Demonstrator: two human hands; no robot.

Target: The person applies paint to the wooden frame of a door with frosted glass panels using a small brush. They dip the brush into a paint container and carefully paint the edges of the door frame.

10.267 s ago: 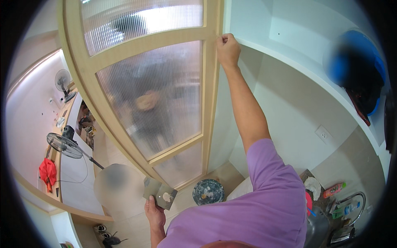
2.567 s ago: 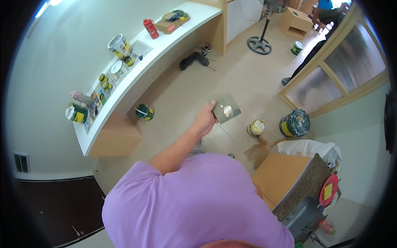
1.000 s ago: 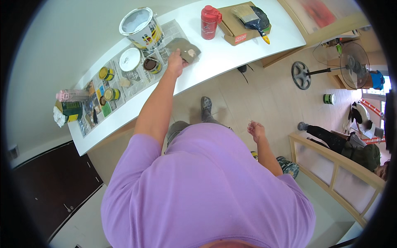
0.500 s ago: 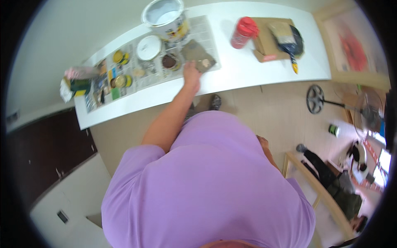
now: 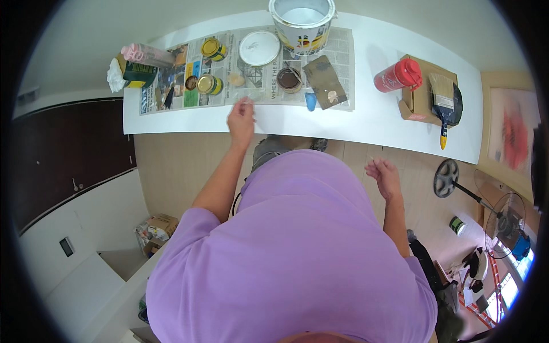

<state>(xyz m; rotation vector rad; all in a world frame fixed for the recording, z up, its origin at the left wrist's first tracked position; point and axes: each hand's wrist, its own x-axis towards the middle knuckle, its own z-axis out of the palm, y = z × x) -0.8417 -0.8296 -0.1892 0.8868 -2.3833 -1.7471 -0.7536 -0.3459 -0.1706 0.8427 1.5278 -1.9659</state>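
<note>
White counter (image 5: 366,123), left grip (image 5: 241,117) on newspaper (image 5: 240,94)

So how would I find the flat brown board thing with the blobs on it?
Look at the long white counter and the newspaper spread over it. At the paper's right end, just below the big open paint bucket, lies the flat brown board. Unlike the round tins beside it, it is a tilted rectangle with pale blobs, and a small blue handle sits at its lower left corner.

Paint bucket (image 5: 301,23) cut by the top edge (rim partly gone)
</note>
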